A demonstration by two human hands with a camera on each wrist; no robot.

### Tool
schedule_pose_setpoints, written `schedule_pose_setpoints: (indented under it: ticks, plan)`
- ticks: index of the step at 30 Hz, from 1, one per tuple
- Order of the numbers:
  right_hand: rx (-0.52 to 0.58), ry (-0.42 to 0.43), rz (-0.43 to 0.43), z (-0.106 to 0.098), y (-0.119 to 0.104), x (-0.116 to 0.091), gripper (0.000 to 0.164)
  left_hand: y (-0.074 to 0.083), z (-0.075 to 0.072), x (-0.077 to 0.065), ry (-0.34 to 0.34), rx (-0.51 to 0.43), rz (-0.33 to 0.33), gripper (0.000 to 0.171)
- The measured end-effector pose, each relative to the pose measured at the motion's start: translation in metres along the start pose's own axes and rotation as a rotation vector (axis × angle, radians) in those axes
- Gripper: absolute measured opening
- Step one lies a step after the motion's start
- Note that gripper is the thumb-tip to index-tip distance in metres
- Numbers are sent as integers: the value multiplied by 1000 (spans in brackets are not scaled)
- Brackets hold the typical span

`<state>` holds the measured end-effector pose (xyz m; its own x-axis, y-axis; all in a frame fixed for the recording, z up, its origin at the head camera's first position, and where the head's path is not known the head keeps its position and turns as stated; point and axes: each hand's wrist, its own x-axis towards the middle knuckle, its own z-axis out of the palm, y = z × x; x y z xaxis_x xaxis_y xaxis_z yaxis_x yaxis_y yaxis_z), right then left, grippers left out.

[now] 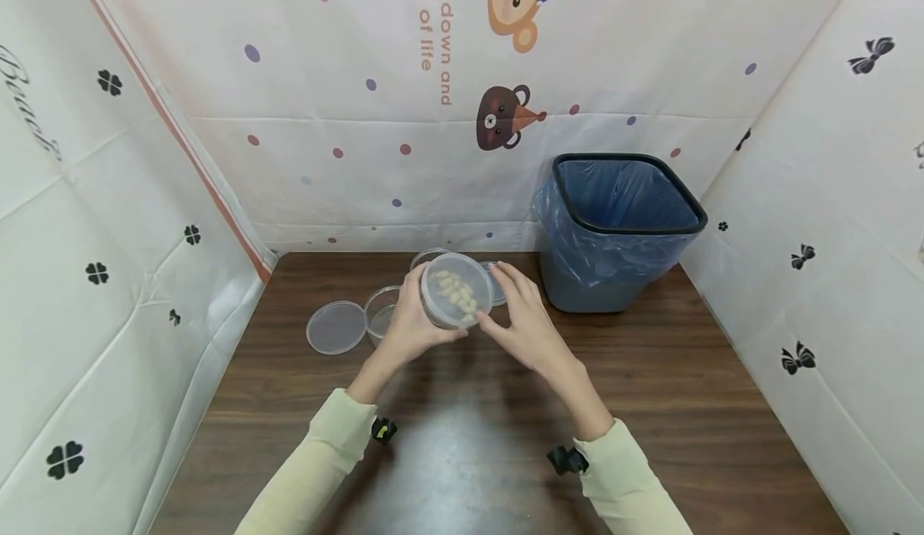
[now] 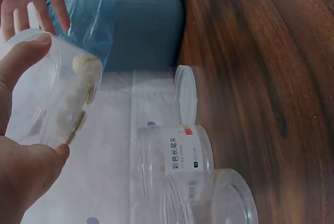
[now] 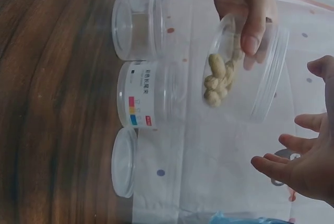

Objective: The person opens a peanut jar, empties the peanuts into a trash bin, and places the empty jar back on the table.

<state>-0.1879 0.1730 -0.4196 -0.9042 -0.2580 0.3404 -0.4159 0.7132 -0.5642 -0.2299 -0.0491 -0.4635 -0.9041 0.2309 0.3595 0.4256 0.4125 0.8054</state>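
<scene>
My left hand (image 1: 413, 318) grips a clear round plastic jar (image 3: 258, 85) by its side, raised above the table and tilted. Several peanuts in shells (image 3: 219, 78) lie inside it, and a translucent lid (image 1: 472, 272) appears to cover its mouth. In the left wrist view the thumb and a finger press on the jar wall. My right hand (image 1: 532, 325) is beside the lid with its fingers spread; in the right wrist view a gap separates these fingers (image 3: 271, 167) from the jar.
Behind the hands stand a jar with a printed label (image 3: 141, 91) and another clear jar (image 3: 130, 28). One loose lid (image 1: 335, 328) lies at the left; another lid (image 3: 124, 164) is beside the labelled jar. A bin with a blue bag (image 1: 613, 270) stands at the back right, against the wall cloth.
</scene>
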Motion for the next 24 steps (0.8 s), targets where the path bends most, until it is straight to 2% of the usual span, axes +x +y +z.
schedule_pose_setpoints:
  ticks: [4,11,13,16,20,24]
  plan:
    - [28,-18,33,0,-6,7,79,1,4,-1,19,32,55,129]
    - [105,-108,126,4,-13,18,97,2,17,-3,85,183,314,134]
    - [142,-131,141,4,-13,18,102,3,19,-4,93,236,361,134]
    - [183,-152,146,5,-14,18,109,6,23,-5,111,300,412,132]
    - [181,-170,137,5,-14,19,112,10,24,-6,132,343,474,129]
    - [163,-159,104,6,-13,19,107,14,24,-8,131,379,493,125]
